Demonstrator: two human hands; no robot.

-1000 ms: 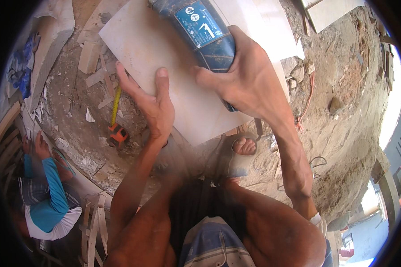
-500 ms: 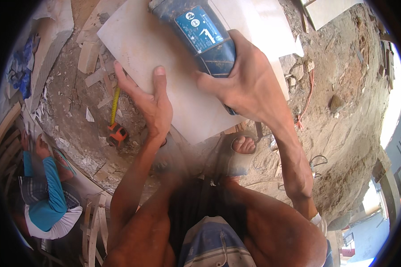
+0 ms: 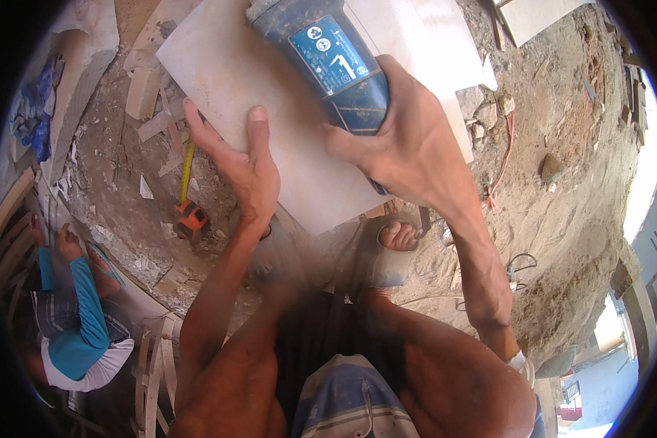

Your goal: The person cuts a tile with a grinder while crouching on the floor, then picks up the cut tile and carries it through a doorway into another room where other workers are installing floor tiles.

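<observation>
My right hand point(image 3: 409, 139) is wrapped round the rear of a dusty blue power tool point(image 3: 328, 55), which looks like an angle grinder; its front end lies past the top of the view. The tool is over a large pale tile point(image 3: 314, 179) in front of my feet. At the left edge of this tile is my left hand point(image 3: 244, 171), thumb stretched over the surface and forefinger extended along the edge. Its lower fingers are hidden. An orange tape measure point(image 3: 192, 219) with a yellow blade drawn out lies on the ground beside my left forearm.
Broken tile pieces and rubble point(image 3: 144, 188) litter the dirt. A red cord point(image 3: 505, 164) lies on the right slope near a stone point(image 3: 550, 169). Blue cloth point(image 3: 33, 120) is at far left. Another person in a teal-sleeved shirt point(image 3: 87, 306) sits at lower left, near wooden slats point(image 3: 152, 372).
The power tool and my right hand have shifted slightly down. My left hand has moved a touch to the left and up; its pose is the same.
</observation>
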